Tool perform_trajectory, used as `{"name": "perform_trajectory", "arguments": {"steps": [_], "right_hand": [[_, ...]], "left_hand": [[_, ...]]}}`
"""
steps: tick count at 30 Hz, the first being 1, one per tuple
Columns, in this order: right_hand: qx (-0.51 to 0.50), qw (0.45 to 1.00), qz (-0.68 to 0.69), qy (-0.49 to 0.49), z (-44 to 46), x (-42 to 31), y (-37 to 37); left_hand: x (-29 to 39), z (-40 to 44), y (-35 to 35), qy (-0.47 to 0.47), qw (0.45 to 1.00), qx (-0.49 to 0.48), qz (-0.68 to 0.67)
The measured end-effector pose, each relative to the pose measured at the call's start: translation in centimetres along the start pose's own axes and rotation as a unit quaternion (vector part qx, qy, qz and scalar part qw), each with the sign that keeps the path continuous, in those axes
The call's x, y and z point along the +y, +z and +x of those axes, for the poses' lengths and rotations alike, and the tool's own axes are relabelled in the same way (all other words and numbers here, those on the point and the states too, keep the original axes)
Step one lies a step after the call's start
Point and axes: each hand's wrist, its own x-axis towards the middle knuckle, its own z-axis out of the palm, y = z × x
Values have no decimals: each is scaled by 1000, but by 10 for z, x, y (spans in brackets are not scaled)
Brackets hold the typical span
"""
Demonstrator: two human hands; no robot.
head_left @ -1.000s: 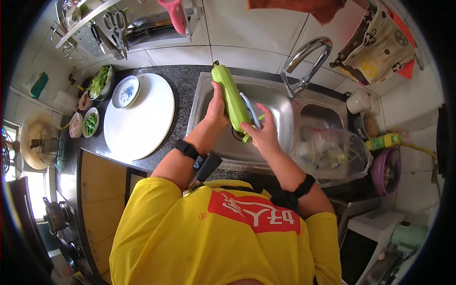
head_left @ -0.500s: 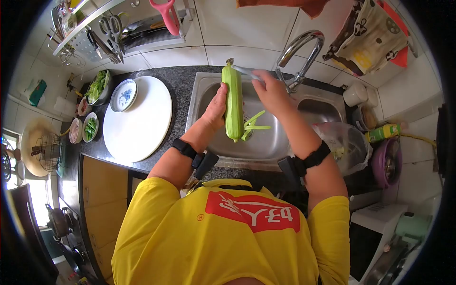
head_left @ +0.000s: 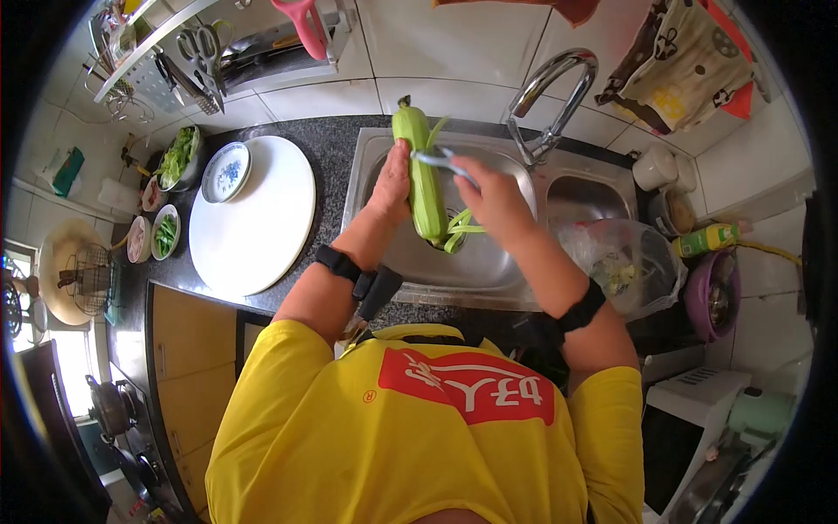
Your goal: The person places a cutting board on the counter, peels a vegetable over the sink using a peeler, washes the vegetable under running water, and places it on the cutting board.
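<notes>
A long pale green squash [head_left: 426, 194] is held over the left sink basin [head_left: 484, 262], its dark stem end pointing away from me. My left hand [head_left: 393, 179] is wrapped round its left side. In my right hand [head_left: 493, 201] is a grey-blue peeler [head_left: 443, 160], its head against the squash a little below the stem end. A thin strip of peel [head_left: 438, 131] stands up from the squash above the peeler. More green peel strips [head_left: 459, 229] hang or lie by the squash's lower end, over the basin.
Left of the sink lies a round white board [head_left: 253, 231] bearing a patterned bowl [head_left: 227, 172]. Bowls of cut greens [head_left: 166, 234] stand beyond it. The faucet [head_left: 559, 96] rises behind the sink. A clear plastic bag [head_left: 624, 262] and purple basin [head_left: 709, 301] are at right.
The peeler has moved down the squash from near the stem, raising a strip of peel. The squash has shifted slightly up and left, with its top leaning left.
</notes>
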Motion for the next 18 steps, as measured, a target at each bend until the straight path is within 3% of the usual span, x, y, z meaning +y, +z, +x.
{"name": "perform_trajectory", "arguments": {"steps": [9,12,14,17,18], "right_hand": [[-135,985,-89,-63,-63,32,6],[-127,983,-130,-26,-63,52,3],[-92,989,-49,102,-43,47,-8],[-31,990,-3,137,-14,33,-13],[-29,990,-2,139,-7,33,-10]], "left_hand": [[28,23,-28,72,992,86,-56],[38,16,-22,54,987,92,-120],[35,17,-27,57,991,70,-101],[28,11,-22,-64,978,40,-194],[25,7,-21,-65,978,39,-192]]}}
